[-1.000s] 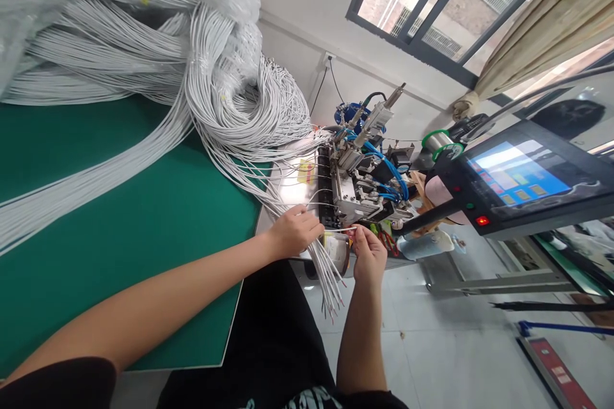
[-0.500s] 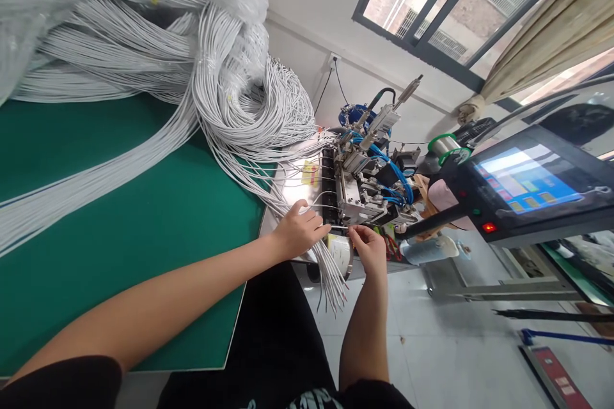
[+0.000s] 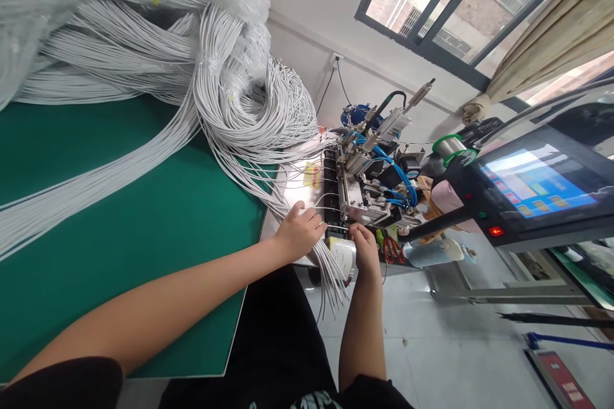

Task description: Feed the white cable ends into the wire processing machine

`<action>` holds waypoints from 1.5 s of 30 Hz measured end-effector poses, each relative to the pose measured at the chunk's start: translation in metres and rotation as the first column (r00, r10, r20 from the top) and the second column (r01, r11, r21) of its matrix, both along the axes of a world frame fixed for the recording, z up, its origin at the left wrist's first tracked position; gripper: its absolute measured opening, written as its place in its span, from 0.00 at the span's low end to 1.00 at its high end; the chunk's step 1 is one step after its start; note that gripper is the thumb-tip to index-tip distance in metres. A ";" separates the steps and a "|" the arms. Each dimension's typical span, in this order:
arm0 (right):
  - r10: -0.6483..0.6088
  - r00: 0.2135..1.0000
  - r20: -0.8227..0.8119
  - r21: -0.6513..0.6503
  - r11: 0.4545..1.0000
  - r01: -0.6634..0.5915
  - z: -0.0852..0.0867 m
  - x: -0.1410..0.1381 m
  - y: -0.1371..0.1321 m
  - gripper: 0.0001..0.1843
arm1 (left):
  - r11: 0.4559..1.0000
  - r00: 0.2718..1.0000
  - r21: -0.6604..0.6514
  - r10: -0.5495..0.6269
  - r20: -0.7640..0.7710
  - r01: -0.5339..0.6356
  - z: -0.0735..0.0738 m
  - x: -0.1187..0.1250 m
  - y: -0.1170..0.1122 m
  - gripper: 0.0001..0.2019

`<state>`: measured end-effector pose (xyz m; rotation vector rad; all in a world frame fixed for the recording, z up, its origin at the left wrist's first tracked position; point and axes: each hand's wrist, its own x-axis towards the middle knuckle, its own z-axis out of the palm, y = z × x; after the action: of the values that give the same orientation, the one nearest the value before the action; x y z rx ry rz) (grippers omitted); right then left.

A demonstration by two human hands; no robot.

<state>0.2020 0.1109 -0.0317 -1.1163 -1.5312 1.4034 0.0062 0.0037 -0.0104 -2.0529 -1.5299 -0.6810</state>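
Observation:
My left hand [image 3: 301, 234] is closed on a white cable [image 3: 337, 227], resting over a bundle of loose cable ends [image 3: 330, 271] that hang past the table's edge. At the other end of that short stretch, my right hand [image 3: 364, 244] pinches the cable between thumb and fingertips. The cable lies sideways in front of a machine [image 3: 357, 195] with metal clamps and blue air tubes. Several more white cables run into the machine's black slotted strip [image 3: 330, 179]. The exact cable tip is hidden by my right fingers.
A large coil of white cables [image 3: 240, 108] covers the back of the green table [image 3: 144, 204]. To the right, a touchscreen [image 3: 540, 182] juts out on an arm. Red-handled scissors [image 3: 393, 249], a white roll [image 3: 343, 255] and a solder spool [image 3: 453, 148] are near the machine.
My right hand has shifted slightly and turned more upright, still pinching the cable. My left hand is nearly still. The view has moved a little, so the machine and screen appear further right.

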 end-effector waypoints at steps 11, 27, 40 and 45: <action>-0.036 0.997 -0.064 -0.098 0.995 0.030 -0.008 0.000 -0.009 0.19 | 0.995 0.999 -0.095 -0.033 0.003 0.034 0.001 -0.004 -0.003 0.11; 0.075 0.988 0.139 0.152 0.984 -0.096 0.035 0.046 -0.055 0.14 | 0.974 0.978 0.088 -0.203 -0.055 0.207 0.000 -0.008 0.001 0.11; -0.156 0.978 -0.136 0.145 0.974 0.175 0.029 0.024 -0.058 0.13 | 0.956 0.974 0.187 -0.221 -0.047 0.226 0.005 -0.008 0.000 0.10; -0.323 0.921 -0.217 0.126 0.927 0.354 0.027 0.004 -0.054 0.16 | 0.966 0.973 0.121 -0.229 -0.030 0.230 0.004 -0.009 -0.001 0.10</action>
<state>0.2065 0.0567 -0.0043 -1.0526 -1.2207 1.0933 -0.0024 0.0030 -0.0065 -2.1540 -1.2190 -0.8221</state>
